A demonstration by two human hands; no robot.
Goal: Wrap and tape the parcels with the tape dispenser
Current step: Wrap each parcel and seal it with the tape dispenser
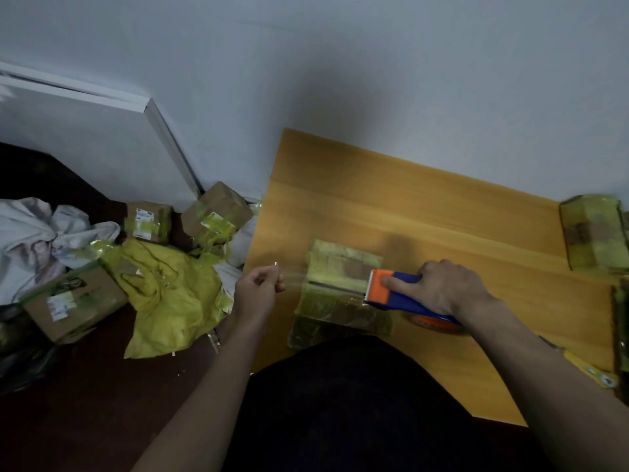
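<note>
A cardboard parcel point(335, 267) wrapped in yellow-green tape lies near the front left of the wooden table point(425, 206). My right hand point(446, 287) grips the blue and orange tape dispenser point(398, 291), whose orange toothed end rests over the parcel's top. A strip of clear tape point(296, 279) stretches left from the dispenser. My left hand point(258, 287) pinches the strip's free end just past the table's left edge.
Another taped parcel point(594, 233) sits at the table's right edge, with more partly cut off below it. On the floor to the left lie several cardboard boxes point(73, 301), a yellow plastic bag point(170, 294) and white cloth point(37, 233). A wall stands behind.
</note>
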